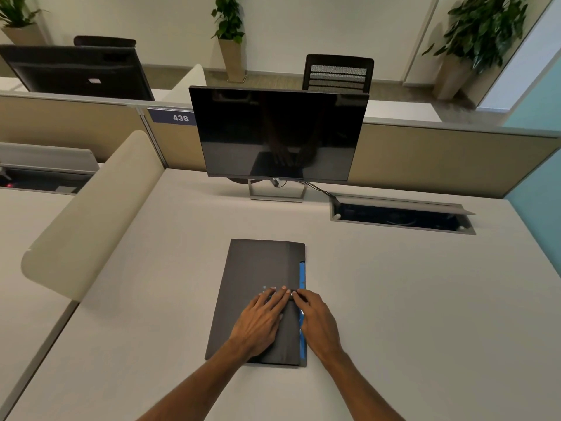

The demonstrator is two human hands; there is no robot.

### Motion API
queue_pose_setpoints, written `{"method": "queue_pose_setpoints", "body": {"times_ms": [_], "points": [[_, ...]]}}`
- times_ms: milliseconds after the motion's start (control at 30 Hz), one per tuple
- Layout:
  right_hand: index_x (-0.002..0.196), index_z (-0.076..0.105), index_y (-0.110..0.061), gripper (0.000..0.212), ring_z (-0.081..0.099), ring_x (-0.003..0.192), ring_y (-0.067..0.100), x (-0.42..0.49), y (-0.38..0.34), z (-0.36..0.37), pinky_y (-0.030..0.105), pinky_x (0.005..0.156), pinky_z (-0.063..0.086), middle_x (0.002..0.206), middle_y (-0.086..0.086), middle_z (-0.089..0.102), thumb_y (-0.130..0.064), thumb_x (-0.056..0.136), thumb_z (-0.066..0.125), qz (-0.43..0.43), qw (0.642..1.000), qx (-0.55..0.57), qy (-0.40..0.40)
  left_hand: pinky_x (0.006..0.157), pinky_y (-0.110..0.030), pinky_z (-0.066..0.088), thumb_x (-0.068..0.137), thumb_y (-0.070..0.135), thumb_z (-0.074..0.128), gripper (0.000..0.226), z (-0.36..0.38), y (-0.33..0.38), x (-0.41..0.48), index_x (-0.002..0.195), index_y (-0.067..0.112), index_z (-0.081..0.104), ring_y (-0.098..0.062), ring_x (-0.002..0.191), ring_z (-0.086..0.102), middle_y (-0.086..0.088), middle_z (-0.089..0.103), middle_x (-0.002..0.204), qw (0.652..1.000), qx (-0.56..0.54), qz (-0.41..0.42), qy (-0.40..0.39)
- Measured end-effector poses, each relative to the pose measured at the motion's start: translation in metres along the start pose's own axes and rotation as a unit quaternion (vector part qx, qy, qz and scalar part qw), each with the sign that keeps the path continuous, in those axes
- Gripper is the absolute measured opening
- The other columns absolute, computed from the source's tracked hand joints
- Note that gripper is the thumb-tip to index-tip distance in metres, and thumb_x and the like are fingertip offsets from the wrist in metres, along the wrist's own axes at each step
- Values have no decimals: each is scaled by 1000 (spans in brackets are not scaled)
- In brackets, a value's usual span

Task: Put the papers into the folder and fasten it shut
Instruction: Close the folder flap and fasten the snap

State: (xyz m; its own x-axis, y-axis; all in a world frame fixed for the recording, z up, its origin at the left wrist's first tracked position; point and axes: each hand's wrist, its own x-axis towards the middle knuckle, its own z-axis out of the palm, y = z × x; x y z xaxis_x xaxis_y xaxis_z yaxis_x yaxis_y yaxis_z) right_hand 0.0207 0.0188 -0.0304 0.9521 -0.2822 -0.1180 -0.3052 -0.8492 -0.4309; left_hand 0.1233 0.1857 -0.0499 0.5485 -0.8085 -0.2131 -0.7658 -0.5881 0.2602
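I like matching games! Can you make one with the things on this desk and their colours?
Things:
1. folder
2. strip along the folder's right edge
3. desk
4. number sign

Colours:
A. pale beige
B. dark blue with white digits
C. dark grey
D. bright blue

Pairs: 1-C, 2-D, 3-A, 4-B

Two bare forearms, left hand (261,322), right hand (315,319) — no sleeves, apparently no rings.

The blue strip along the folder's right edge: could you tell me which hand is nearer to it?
Right hand lies over the blue strip; left hand rests further left on the folder.
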Motion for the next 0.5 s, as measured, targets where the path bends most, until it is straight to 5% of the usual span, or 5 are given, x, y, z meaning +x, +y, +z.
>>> {"method": "queue_pose_setpoints", "body": {"times_ms": [267, 500], "points": [[168, 17, -22, 64, 25, 159, 17, 0, -5, 4, 24, 130, 23, 174, -1, 21, -18, 111, 44, -2, 998, -60, -17, 142, -44, 6, 119, 44, 16, 65, -12, -18, 8, 173, 25, -14, -26, 172, -2, 2, -11, 183, 999, -35, -4, 26], [168, 19, -20, 62, 24, 160, 19, -1, -9, 7, 27, 131, 22, 174, 0, 21, -13, 110, 42, 8, 998, -58, -5, 140, -54, 9, 119, 43, 19, 65, -15, -17, 7, 174, 28, -12, -30, 172, -3, -1, -18, 182, 999, -15, -30, 22]]}}
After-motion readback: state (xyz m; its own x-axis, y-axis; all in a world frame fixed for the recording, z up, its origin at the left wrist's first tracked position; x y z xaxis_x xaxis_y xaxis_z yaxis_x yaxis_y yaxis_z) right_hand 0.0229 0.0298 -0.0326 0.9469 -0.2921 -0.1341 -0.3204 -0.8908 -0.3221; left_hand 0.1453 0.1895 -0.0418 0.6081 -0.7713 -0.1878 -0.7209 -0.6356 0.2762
